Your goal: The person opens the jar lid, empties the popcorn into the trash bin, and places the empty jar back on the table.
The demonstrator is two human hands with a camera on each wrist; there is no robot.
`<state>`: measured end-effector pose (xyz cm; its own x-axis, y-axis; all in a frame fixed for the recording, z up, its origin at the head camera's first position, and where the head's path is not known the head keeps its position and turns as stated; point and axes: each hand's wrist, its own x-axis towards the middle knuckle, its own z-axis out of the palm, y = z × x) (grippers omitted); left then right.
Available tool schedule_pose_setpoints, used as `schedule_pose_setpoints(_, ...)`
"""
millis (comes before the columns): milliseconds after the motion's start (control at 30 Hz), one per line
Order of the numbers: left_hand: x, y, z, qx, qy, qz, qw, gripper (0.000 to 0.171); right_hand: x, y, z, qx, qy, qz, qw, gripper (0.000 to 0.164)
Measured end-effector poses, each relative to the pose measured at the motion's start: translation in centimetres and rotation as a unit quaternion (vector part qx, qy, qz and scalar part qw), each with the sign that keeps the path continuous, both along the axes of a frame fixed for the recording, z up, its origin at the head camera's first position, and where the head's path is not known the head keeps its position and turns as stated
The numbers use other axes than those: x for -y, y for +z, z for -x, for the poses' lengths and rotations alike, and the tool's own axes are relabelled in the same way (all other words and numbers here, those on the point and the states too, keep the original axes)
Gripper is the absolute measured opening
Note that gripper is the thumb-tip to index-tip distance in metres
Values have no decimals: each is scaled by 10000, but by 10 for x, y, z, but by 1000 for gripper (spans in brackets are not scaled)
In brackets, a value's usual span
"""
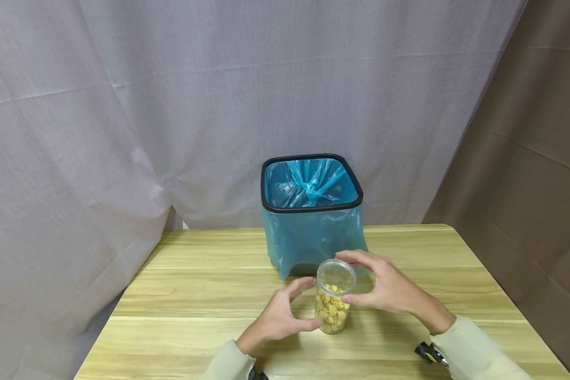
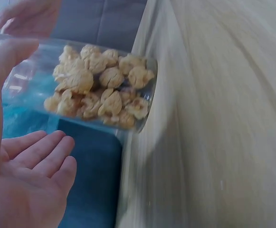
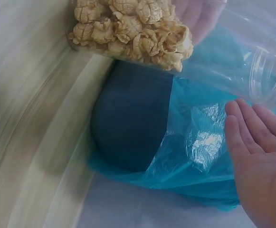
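Note:
A clear lidded plastic jar (image 1: 332,309), partly filled with caramel-coloured popcorn (image 3: 133,33), stands upright on the wooden table. On its left side is my left hand (image 1: 282,311), thumb and fingers spread apart. The left wrist view shows that hand (image 2: 33,175) with its fingers extended and clear of the jar wall. To the right, my right hand (image 1: 382,279) has its thumb and fingers spread around the lid (image 1: 336,276). Its straight fingertips come close to the rim in the right wrist view; whether they touch, I cannot tell.
Right behind the jar stands a dark bin with a black rim (image 1: 313,209), lined with a blue plastic bag (image 1: 309,232). Grey curtain (image 1: 218,105) hangs behind the table (image 1: 195,295), and a brown one (image 1: 527,184) on the right.

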<state>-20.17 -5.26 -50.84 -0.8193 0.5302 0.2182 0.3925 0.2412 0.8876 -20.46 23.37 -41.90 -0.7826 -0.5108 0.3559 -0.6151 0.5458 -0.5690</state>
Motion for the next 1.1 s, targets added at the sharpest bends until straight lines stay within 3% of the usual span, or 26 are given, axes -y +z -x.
schedule_pose_setpoints(267,-23,-8,5,42,-318,-379,9988,86,8,-2,2,-65,135,6,9999,82)
schedule_pose_setpoints(667,-45,-11,13,141,-386,-733,9965,84,15,-4,5,-189,151,129,9996,76)
schedule_pose_setpoints(967,-53,-14,15,-206,-189,-832,9961,71,17,-5,6,-262,267,214,9991,72)
schedule_pose_setpoints(1100,-51,-12,13,-98,-171,-972,9951,69,17,-4,6,-323,353,204,9986,73)
